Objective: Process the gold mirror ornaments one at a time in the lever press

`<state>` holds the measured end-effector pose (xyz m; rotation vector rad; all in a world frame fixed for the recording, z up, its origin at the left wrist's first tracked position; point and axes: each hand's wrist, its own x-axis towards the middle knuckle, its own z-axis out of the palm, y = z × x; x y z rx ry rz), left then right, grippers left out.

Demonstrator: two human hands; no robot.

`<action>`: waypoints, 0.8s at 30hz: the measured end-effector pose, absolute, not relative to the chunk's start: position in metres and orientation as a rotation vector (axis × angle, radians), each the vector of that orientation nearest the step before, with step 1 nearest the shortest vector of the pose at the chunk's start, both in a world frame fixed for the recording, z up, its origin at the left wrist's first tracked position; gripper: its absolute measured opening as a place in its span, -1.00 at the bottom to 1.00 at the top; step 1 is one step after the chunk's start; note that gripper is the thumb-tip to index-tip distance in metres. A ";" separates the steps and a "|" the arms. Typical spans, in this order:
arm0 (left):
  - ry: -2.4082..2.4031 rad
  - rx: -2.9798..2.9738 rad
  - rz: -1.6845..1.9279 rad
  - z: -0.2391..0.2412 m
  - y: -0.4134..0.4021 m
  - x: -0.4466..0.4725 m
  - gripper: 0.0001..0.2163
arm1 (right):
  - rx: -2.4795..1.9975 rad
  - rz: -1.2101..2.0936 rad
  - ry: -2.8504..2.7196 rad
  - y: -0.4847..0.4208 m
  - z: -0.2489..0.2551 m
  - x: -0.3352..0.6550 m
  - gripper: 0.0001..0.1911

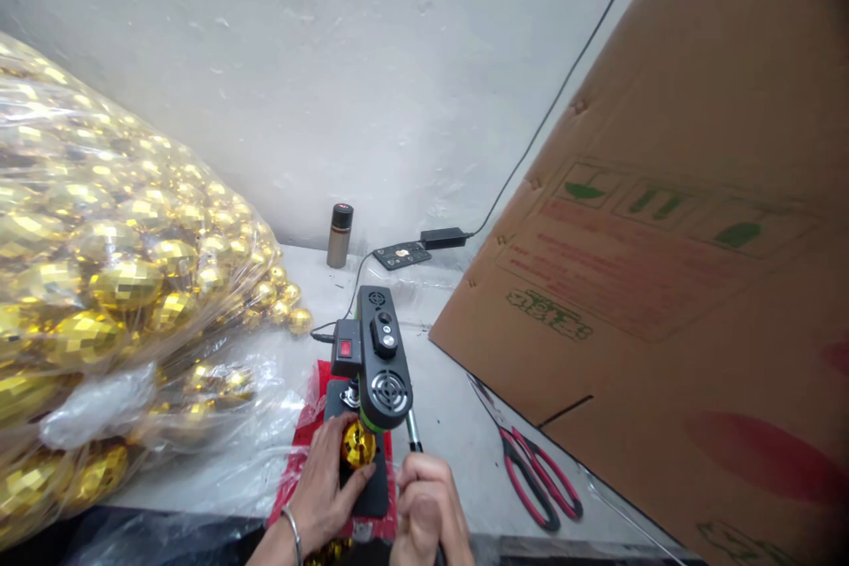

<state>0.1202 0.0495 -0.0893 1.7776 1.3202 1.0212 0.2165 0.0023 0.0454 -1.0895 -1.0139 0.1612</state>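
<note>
My left hand (325,478), with a bangle on its wrist, closes its fingers and thumb around a small gold mirror-faceted ball (359,444). The ball sits on the dark base plate (372,500) of a small bench drill press (383,354), below its black head. Whether a drill bit touches the ball is hidden by that head. Right of the base, my right hand (431,504) is wrapped in a fist around the lever (414,432) of the machine; its grip is mostly covered by my fingers. A red switch (346,348) shows on the machine's left side.
A clear plastic bag (146,239) bulging with gold balls fills the left. A large cardboard box (637,283) leans in at the right, with red-handled scissors (540,478) beside it. Behind stand a spray can (340,236) and a power adapter (443,237) with its cable. Red sheeting (295,469) lies under the machine.
</note>
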 end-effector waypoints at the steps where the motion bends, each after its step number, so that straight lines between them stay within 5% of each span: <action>1: 1.316 1.774 1.022 -0.088 0.050 0.120 -0.43 | -1.084 0.137 -1.016 0.004 0.042 0.217 -0.52; 24: 1.328 1.768 1.055 -0.088 0.050 0.122 -0.49 | -1.063 0.035 -1.004 0.010 0.029 0.215 -0.51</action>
